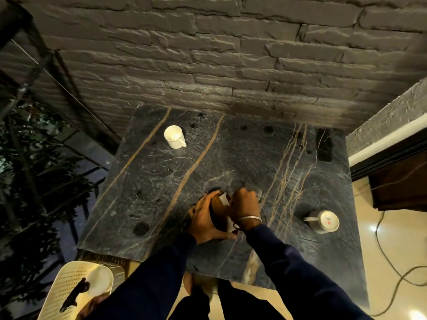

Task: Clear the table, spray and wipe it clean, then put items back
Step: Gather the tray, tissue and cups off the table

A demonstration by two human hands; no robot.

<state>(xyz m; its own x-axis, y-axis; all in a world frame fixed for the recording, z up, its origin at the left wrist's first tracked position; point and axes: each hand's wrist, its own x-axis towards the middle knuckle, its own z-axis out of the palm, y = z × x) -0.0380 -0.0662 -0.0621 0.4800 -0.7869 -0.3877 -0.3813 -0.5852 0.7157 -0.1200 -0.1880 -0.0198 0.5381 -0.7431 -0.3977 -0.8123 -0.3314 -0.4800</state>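
The left grip [205, 218] wraps its fingers round a dark rounded holder [217, 215] carrying white paper sheets [223, 198], at the near centre of the dark veined marble surface [231, 158]. The right grip [245, 204] is curled at the holder's top; whether it holds anything cannot be determined. One white ceramic cup [174, 136] stands upright far left. A second white cup [323, 221] lies on its side at right.
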